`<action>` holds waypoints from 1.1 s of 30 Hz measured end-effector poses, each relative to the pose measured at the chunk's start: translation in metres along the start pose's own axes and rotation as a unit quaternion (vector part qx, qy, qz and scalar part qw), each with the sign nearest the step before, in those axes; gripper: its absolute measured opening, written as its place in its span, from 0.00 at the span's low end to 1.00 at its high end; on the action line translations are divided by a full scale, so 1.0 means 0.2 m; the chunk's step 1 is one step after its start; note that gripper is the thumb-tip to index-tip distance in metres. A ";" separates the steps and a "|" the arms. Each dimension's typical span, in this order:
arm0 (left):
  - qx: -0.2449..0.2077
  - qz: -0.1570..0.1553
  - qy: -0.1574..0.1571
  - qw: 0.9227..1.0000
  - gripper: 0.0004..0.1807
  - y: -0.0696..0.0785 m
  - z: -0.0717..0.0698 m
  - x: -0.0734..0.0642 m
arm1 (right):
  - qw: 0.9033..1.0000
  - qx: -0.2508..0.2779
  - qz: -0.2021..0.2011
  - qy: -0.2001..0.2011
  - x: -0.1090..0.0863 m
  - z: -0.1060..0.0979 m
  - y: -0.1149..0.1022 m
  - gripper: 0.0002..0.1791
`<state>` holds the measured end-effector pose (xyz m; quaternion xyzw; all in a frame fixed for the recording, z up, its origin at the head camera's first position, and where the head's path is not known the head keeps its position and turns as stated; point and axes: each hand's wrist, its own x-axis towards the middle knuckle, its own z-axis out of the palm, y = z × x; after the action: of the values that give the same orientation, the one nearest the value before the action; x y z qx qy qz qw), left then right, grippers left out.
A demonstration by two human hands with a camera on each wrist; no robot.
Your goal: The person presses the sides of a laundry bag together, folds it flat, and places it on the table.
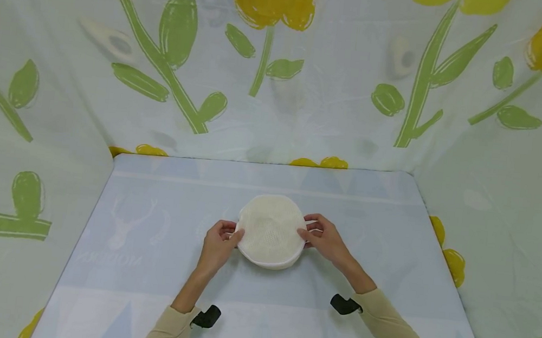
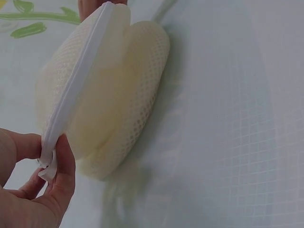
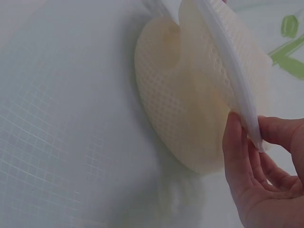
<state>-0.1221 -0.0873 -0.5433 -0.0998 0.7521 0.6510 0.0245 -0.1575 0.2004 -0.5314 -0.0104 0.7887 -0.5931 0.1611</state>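
Observation:
A round cream mesh laundry bag point(image 1: 272, 229) with a white zipper band point(image 2: 78, 78) is held between both hands near the middle of the table. My left hand point(image 1: 218, 245) pinches its left edge; in the left wrist view, thumb and fingers grip the band beside a small white tab point(image 2: 49, 172). Its right edge is pinched by my right hand point(image 1: 326, 242), thumb on the near face and fingers behind, as the right wrist view shows. The bag's upper panel is tilted, and its soft lower part point(image 3: 164, 95) sags toward the table. The bag's inside is hidden.
The table point(image 1: 152, 277) has a pale blue patterned cover with a faint deer print. Light curtains point(image 1: 336, 104) with yellow flowers and green leaves stand along its back and sides. Small black cameras point(image 1: 206, 316) sit at both wrists.

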 end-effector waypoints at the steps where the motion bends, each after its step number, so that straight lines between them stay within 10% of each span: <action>1: 0.002 -0.001 0.001 1.000 0.15 -0.01 0.00 0.00 | 1.000 -0.001 0.003 0.000 0.00 0.00 0.00 0.24; 12: 0.032 -0.009 0.020 0.999 0.14 -0.05 0.03 0.00 | 1.000 -0.009 -0.001 0.003 0.02 0.02 0.06 0.24; 23: 0.092 0.071 0.054 0.992 0.15 -0.10 0.05 0.00 | 0.995 -0.086 -0.027 0.041 0.01 0.04 0.11 0.22; 27: 0.145 0.171 0.071 0.972 0.19 -0.10 0.07 -0.01 | 0.984 -0.138 -0.088 0.074 0.00 0.04 0.12 0.21; 33: 0.226 0.347 0.062 0.908 0.15 -0.10 0.09 -0.02 | 0.957 -0.157 -0.221 0.105 -0.01 0.07 0.13 0.19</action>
<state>-0.1165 -0.0728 -0.5644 0.1352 0.8663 0.4236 -0.2278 -0.1475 0.1957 -0.5582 -0.1472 0.8624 -0.4804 -0.0614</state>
